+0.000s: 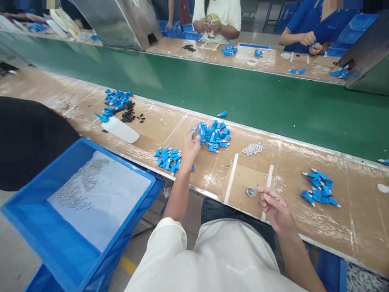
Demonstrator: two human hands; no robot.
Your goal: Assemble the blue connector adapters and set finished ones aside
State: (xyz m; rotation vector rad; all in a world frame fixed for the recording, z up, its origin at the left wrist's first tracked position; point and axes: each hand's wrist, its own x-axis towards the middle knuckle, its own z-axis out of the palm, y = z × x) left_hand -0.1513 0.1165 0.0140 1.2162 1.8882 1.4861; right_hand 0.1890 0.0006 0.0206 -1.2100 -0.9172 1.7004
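Observation:
My left hand (191, 147) is at the left edge of a pile of blue plastic pieces with white tips (213, 136). Its thumb and fingers look apart, and a bit of blue shows by the fingertips. A second group of blue pieces (167, 159) lies just left of that wrist. Over the right side of a cardboard sheet (240, 182), my right hand (275, 207) has thumb and fingers pinched together; whatever they hold is too small to make out. Close to those fingertips sits a small round tin (251, 192). Small grey-white parts (253, 149) form a heap beyond the cardboard.
More blue pieces (320, 188) lie at right. At left are black parts (129, 112) and a white bottle (121, 129). A blue crate (121, 207) with small parts stands left of me. Beyond the table runs a green belt (188, 89); people work across it.

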